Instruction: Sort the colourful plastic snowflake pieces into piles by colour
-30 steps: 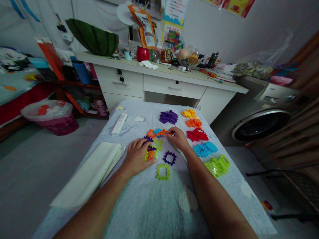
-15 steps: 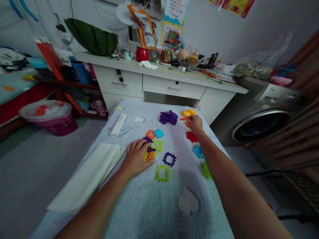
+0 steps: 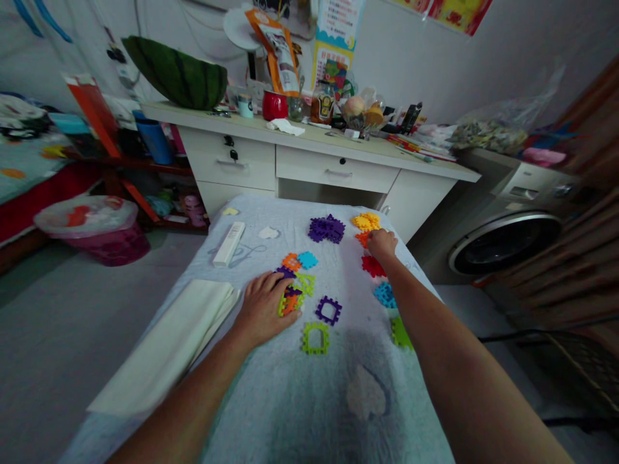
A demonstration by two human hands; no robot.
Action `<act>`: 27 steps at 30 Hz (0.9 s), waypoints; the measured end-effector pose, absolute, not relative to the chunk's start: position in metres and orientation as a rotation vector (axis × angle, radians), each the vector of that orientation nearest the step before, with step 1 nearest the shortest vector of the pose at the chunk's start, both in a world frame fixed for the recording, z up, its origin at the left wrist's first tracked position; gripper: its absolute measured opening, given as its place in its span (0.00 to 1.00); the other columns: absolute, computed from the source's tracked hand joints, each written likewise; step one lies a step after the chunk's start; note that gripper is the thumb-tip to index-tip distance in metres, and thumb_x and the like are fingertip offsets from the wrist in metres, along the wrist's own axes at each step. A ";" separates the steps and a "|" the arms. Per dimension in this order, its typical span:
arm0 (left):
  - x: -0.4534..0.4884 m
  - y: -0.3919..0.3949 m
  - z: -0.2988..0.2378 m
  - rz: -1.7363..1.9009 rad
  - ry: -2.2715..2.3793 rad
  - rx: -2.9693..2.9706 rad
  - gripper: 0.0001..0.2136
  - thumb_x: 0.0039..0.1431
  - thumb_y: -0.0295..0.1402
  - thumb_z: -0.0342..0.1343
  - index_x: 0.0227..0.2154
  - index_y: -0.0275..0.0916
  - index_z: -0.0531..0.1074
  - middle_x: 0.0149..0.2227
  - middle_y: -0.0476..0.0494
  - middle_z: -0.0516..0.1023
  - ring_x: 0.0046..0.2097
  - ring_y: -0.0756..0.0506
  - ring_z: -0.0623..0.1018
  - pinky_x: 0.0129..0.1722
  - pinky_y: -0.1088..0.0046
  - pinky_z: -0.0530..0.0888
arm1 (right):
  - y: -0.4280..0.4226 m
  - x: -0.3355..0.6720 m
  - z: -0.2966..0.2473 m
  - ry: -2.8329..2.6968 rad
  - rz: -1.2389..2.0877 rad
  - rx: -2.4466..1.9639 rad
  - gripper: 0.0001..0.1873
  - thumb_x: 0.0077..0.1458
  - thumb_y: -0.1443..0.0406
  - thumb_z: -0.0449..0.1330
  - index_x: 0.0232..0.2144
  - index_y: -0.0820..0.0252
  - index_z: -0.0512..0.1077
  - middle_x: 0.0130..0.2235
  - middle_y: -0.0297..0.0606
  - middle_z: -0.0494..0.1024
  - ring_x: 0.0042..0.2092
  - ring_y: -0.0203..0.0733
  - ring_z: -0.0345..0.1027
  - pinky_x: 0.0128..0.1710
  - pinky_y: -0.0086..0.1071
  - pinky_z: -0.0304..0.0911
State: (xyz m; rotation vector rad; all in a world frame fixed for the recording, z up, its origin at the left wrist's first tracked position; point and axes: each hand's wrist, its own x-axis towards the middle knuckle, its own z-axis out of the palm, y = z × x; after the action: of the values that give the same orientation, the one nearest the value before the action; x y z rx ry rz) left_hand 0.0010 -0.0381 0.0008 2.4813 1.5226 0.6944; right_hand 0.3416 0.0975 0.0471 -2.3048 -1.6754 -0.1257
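My left hand (image 3: 265,303) lies flat with its fingers apart over a loose heap of notched plastic building pieces. A purple piece (image 3: 286,272) and a lime-green piece (image 3: 304,283) show around its fingers. Just beyond are an orange piece (image 3: 291,261) and a light blue piece (image 3: 307,260). On the right, my right hand (image 3: 383,245) has its fingers pinched together on an orange building piece (image 3: 362,239) at the small orange pile; its fingertips are partly hidden. Nearest to that hand are the yellow pile (image 3: 366,221) and the red pile (image 3: 373,265).
A purple pile (image 3: 327,229) sits mid-table. A purple frame (image 3: 329,310) and a green frame (image 3: 315,338) lie nearer me. Blue pieces (image 3: 385,294) and green pieces (image 3: 400,332) flank my right forearm. A white box (image 3: 229,245) and folded cloth (image 3: 169,348) lie left.
My right hand has come down slightly toward me and to the right, bringing the orange piece from beside the yellow pile to the orange pile. My left hand stays put.
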 end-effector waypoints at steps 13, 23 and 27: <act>0.001 -0.039 0.003 0.698 1.512 2.489 0.29 0.48 0.50 0.61 0.53 0.45 0.69 0.56 0.39 0.70 0.59 0.33 0.66 0.57 0.50 0.63 | 0.049 0.268 0.048 -1.845 0.084 -1.834 0.13 0.55 0.70 0.56 0.41 0.61 0.77 0.48 0.49 0.76 0.52 0.53 0.65 0.55 0.46 0.55; 0.001 -0.041 0.001 0.651 1.520 2.512 0.30 0.45 0.38 0.59 0.55 0.43 0.67 0.58 0.38 0.68 0.61 0.33 0.64 0.60 0.50 0.60 | 0.015 0.205 0.011 -2.086 0.280 -1.388 0.20 0.55 0.69 0.58 0.51 0.61 0.70 0.55 0.46 0.74 0.56 0.47 0.64 0.58 0.43 0.52; 0.002 -0.040 0.001 0.660 1.520 2.502 0.28 0.47 0.39 0.58 0.54 0.45 0.68 0.58 0.39 0.68 0.60 0.34 0.65 0.60 0.51 0.61 | 0.011 0.202 0.008 -2.182 0.336 -1.296 0.21 0.57 0.70 0.56 0.54 0.58 0.69 0.57 0.44 0.73 0.58 0.45 0.63 0.59 0.43 0.51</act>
State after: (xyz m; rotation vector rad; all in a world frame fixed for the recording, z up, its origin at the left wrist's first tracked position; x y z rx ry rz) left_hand 0.0016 -0.0397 0.0008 2.5020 1.5203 0.6603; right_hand 0.2021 0.0110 0.0080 -1.2964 -2.1818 0.3360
